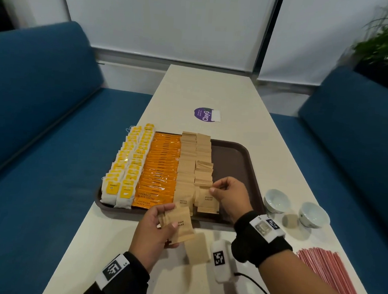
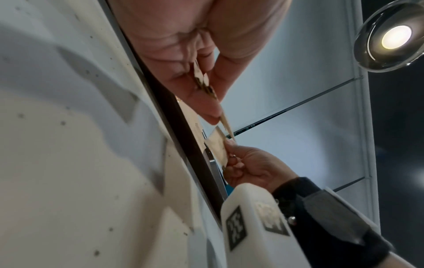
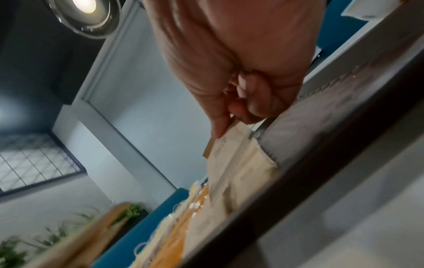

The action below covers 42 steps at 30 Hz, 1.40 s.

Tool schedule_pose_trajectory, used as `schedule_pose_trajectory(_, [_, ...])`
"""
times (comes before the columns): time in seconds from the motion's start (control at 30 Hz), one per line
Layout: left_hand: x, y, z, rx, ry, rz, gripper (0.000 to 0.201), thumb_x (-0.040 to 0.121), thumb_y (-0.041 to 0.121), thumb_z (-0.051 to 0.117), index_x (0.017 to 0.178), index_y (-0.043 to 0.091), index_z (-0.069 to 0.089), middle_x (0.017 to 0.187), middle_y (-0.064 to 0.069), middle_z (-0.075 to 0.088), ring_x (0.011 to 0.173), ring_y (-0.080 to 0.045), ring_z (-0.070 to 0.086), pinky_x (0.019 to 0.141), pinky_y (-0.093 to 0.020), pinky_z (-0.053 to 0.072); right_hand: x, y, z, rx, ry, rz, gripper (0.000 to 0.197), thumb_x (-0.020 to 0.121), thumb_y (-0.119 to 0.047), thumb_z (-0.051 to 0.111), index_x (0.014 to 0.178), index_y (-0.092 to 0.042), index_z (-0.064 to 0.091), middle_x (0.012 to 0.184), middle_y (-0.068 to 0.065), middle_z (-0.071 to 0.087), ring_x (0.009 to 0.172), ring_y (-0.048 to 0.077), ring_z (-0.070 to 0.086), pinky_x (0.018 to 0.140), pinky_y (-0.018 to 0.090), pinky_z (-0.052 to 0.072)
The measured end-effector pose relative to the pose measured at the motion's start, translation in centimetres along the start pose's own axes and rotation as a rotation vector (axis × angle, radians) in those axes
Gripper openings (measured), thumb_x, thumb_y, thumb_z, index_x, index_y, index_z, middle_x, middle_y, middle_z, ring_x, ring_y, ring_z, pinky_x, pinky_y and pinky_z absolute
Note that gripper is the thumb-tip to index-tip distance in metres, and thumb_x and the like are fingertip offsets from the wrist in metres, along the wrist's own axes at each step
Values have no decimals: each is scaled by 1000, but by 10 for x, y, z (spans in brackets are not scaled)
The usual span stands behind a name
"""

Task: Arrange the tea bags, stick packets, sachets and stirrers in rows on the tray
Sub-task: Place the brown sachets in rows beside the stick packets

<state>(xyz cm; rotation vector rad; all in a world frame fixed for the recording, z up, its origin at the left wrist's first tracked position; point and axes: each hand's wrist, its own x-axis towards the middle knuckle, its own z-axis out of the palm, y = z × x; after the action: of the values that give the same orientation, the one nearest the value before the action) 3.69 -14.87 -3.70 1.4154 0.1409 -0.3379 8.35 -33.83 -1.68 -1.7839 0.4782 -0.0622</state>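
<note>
Sachets going down one at a time. My right hand (image 1: 227,195) pinches the top edge of a flat square brown kraft-paper sugar sachet (image 1: 208,199), thumb and forefinger closed on it, at the near end of the second sachet row, centre of the head view. My left hand (image 1: 158,228) grips a fanned stack of the same brown sachets (image 1: 179,224), fingers curled round it, just below the near rim of the dark brown rounded-corner plastic tray (image 1: 233,158).

To do it well, I judge: lay the sachet overlapping the one behind, printed face up, edges square to the row; release low so the light paper can't slide. Feed the next from the left stack.

Paper is matte, thin, serrated at the ends. Left of frame: yellow-tagged white tea bags (image 1: 126,165) with strings, then glossy orange stick packets (image 1: 162,165), crinkly film. One loose sachet (image 1: 197,249) lies on the pale laminate table (image 1: 205,88). Thin red stirrers (image 1: 333,271), lower right, not on the tray yet.
</note>
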Motion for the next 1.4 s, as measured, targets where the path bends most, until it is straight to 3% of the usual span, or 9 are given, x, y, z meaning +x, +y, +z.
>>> schedule_pose_trajectory(0.23, [3,-3,-5,4,30,6,43,84,-7,60,104,30,52,113,0,61,89,-23,64,46,-23,50,20,16,17,-235,78,-21,21,81,-5,71,76,-19,56,91,2,63,84,14,60,74,24,50])
schedule_pose_trajectory(0.37, [5,-3,-6,0,36,4,46,83,-6,62,105,32,49,113,1,63,88,-21,65,47,-24,50,23,17,17,-218,79,18,20,81,-7,71,82,-20,57,96,3,63,90,16,62,82,33,55])
schedule_pose_trajectory(0.47, [5,-2,-7,7,42,-4,49,82,-5,63,109,33,48,116,0,61,92,-22,65,49,-25,51,15,8,12,-221,82,-15,19,81,-14,73,90,-20,57,99,2,62,88,13,61,78,27,54])
schedule_pose_trajectory(0.6, [5,0,-4,-11,52,9,48,81,-6,65,107,31,48,112,-3,62,89,-21,65,47,-24,51,-25,-14,5,-114,-173,-23,20,78,-15,76,87,-11,58,84,-1,65,67,5,61,58,16,50])
schedule_pose_trajectory(0.7, [3,0,1,2,35,25,48,80,-6,66,105,30,47,107,-1,63,85,-18,64,44,-23,50,-55,-15,4,-10,-402,43,27,75,-1,75,84,-9,51,69,1,61,46,2,54,41,12,39])
schedule_pose_trajectory(0.77, [2,-1,4,20,21,28,48,80,-5,67,107,30,47,107,0,62,87,-19,64,45,-23,50,-64,-9,6,23,-438,53,31,76,9,70,84,-8,46,70,5,60,43,1,55,39,11,37])
schedule_pose_trajectory(0.93, [-3,-2,3,52,-3,18,43,87,-6,56,112,28,47,109,0,60,90,-22,63,61,-37,57,-64,1,2,60,-276,38,26,79,10,66,83,-8,48,72,7,59,46,1,56,41,12,40])
schedule_pose_trajectory(1.1, [-3,1,-4,89,-1,-9,48,88,-5,55,119,28,42,111,-3,57,93,-22,62,58,-31,54,-30,13,-7,-12,-3,17,21,84,0,66,86,-16,52,92,15,62,72,17,57,59,24,49])
schedule_pose_trajectory(1.4, [-3,3,-4,113,-24,-20,42,88,-6,55,114,26,46,109,-2,59,92,-22,63,54,-27,55,-9,17,9,-271,60,39,24,82,-4,68,82,-20,51,94,4,61,82,17,62,62,23,51])
